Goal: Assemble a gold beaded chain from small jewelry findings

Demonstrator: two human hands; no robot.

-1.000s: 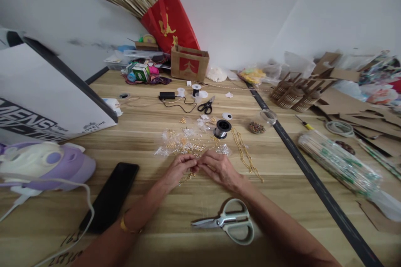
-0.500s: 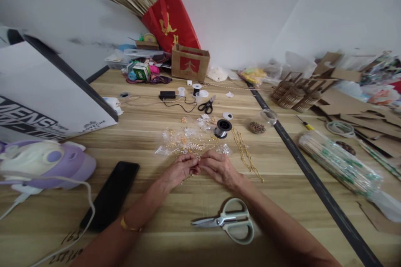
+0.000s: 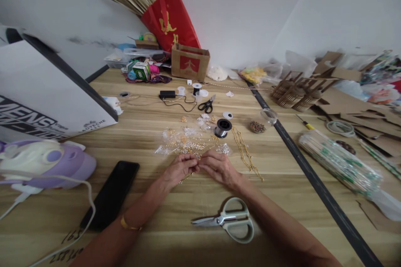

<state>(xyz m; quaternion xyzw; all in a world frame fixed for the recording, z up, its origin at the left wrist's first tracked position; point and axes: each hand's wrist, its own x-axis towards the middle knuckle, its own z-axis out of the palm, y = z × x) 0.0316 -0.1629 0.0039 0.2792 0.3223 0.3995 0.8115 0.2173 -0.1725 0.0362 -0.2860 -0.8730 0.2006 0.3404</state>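
My left hand (image 3: 181,171) is closed in a pinch at the centre, and a thin beaded gold strand (image 3: 185,178) hangs below its fingers. My right hand (image 3: 220,168) is pinched too, its fingertips against those of the left; what it holds is too small to make out. Just beyond the hands lie small beads and clear plastic bags (image 3: 191,147). A spool of wire (image 3: 223,128) stands behind the right hand, with a gold chain (image 3: 242,150) to its right. White-handled scissors (image 3: 234,220) rest between my forearms.
A black phone (image 3: 111,195) and a purple-and-white device (image 3: 46,162) with a cable are at the left. Black scissors (image 3: 206,105) and a bowl of beads (image 3: 257,127) lie farther back. At the right are packaged sticks (image 3: 340,162) and cardboard (image 3: 360,108).
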